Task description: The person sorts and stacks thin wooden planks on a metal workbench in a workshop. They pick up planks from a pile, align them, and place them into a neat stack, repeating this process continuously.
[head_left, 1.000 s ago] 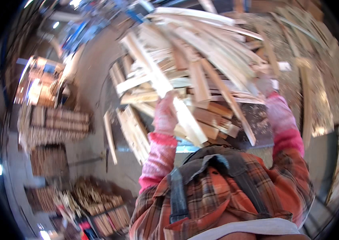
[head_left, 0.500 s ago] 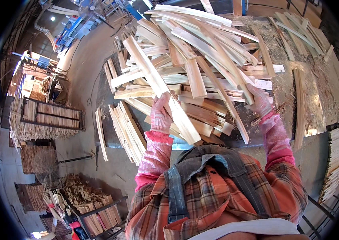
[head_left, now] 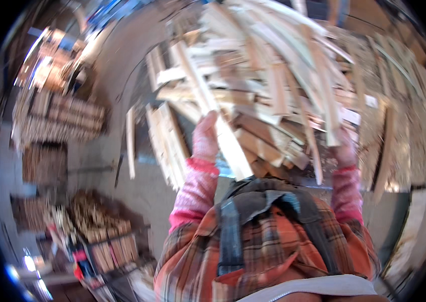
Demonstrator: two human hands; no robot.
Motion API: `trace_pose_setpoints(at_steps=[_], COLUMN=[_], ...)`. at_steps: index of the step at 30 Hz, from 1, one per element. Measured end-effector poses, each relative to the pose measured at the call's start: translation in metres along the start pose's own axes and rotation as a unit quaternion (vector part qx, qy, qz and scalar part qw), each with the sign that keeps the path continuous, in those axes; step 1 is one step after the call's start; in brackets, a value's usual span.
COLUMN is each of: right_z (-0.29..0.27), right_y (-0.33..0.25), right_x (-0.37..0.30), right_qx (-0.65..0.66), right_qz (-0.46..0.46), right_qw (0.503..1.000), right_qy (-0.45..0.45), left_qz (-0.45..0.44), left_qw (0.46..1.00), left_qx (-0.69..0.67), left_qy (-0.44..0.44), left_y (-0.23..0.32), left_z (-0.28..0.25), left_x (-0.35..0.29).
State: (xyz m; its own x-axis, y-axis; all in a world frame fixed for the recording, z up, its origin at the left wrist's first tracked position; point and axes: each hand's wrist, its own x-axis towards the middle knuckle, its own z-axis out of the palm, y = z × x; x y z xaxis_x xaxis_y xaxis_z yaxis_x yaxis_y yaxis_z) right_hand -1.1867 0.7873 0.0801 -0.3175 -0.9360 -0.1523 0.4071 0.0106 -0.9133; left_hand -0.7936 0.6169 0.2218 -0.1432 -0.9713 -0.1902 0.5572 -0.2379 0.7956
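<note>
Both my hands are in light gloves with pink sleeves. My left hand is closed round a long pale wooden slat, which slants from the pile down toward my front. At the right, my right hand grips the lower end of another wooden slat that reaches up over the pile; motion blurs its fingers. Between and beyond the hands lies a heap of loose wooden slats, crossing at many angles. A narrow slat runs down between the hands, toward the table's near edge.
Several slats lie side by side left of my left hand, with a lone slat farther left. More slats and shavings cover the table at the right. Stacked wood and a rack of wood pieces stand on the floor at left.
The view has shifted and blurred. My right hand has come down and nearer, drawing its slat along and more upright. My left hand still grips its slat.
</note>
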Motion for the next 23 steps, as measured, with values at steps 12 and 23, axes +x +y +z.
trace_pose_setpoints(at_steps=[12,23], right_z=[0.268,0.475], right_y=[-0.060,0.070], right_x=[-0.019,0.096], right_qx=[-0.040,-0.049], right_qz=[0.151,0.187], right_qw=[0.957,0.896], right_qy=[-0.246,-0.399], left_qz=[0.006,-0.014], left_qw=[0.995,0.949], left_qx=[-0.098,0.109], left_qy=[0.021,0.297], left_y=[0.071,0.155], left_z=[-0.163,-0.448], left_x=[0.000,-0.033])
